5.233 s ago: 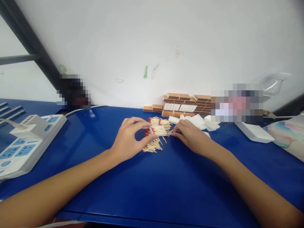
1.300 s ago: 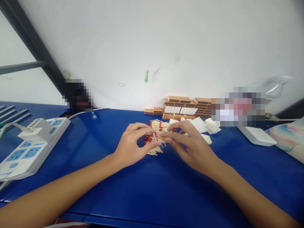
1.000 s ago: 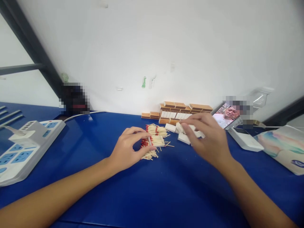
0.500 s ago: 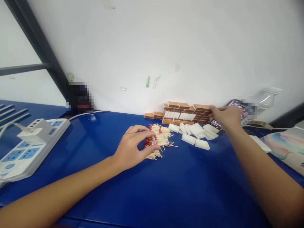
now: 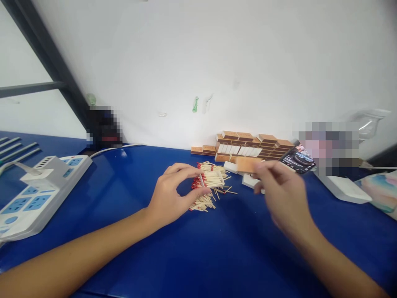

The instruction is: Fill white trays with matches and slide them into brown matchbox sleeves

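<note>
My left hand (image 5: 172,194) rests on the blue table (image 5: 217,252), thumb and fingers pinched on a white matchbox tray (image 5: 213,179) packed with red-tipped matches. The tray sits on a loose pile of matches (image 5: 206,198). My right hand (image 5: 281,192) hovers just right of the tray, blurred by motion, its fingers closed on a brown matchbox sleeve (image 5: 246,164). Empty white trays (image 5: 231,167) lie partly hidden behind that hand.
A stack of brown matchbox sleeves (image 5: 248,145) stands against the white wall. A phone (image 5: 297,159) leans to its right, beside a white flat box (image 5: 344,188). A white power strip (image 5: 34,188) lies at far left.
My right hand left the tray, reached to the stack at the wall, took a brown sleeve and has come back toward the tray. My left hand has kept hold of the filled tray.
</note>
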Available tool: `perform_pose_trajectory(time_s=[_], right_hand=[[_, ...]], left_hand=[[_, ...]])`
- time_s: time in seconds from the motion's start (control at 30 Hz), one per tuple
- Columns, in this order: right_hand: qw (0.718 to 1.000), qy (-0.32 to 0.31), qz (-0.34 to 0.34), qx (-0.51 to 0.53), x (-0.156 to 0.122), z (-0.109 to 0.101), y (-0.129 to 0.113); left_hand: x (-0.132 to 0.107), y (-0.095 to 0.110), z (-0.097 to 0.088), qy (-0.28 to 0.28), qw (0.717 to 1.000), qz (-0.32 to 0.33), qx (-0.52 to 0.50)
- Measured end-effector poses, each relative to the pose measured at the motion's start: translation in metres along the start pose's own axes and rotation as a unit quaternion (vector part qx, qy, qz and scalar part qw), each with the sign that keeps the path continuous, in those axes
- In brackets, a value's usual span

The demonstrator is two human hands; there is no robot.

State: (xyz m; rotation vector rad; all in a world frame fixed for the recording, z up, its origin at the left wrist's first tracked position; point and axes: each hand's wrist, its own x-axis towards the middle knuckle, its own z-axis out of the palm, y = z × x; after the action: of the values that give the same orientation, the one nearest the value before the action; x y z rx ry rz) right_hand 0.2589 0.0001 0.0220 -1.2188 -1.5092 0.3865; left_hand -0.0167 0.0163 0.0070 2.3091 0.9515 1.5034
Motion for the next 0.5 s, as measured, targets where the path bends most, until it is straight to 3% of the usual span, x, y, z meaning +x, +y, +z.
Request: perform_pose_trajectory(time_s=[0.07, 0.17, 0.5], right_hand=[[0.99, -0.027, 0.116, 0.074, -0.02, 0.024, -0.018], [0.967, -0.047, 0.184, 0.169, -0.025, 0.04, -0.028], [0.953, -0.038, 0.201, 0.221, -0.025, 0.035, -0.029]], left_hand=[[0.001, 0.001, -0.001, 0.009, 1.0, -0.012, -0.006], [0.002, 0.002, -0.001, 0.012, 1.0, -0.013, 0.0], [0.002, 0.001, -0.001, 0.0, 1.0, -0.002, 0.002]])
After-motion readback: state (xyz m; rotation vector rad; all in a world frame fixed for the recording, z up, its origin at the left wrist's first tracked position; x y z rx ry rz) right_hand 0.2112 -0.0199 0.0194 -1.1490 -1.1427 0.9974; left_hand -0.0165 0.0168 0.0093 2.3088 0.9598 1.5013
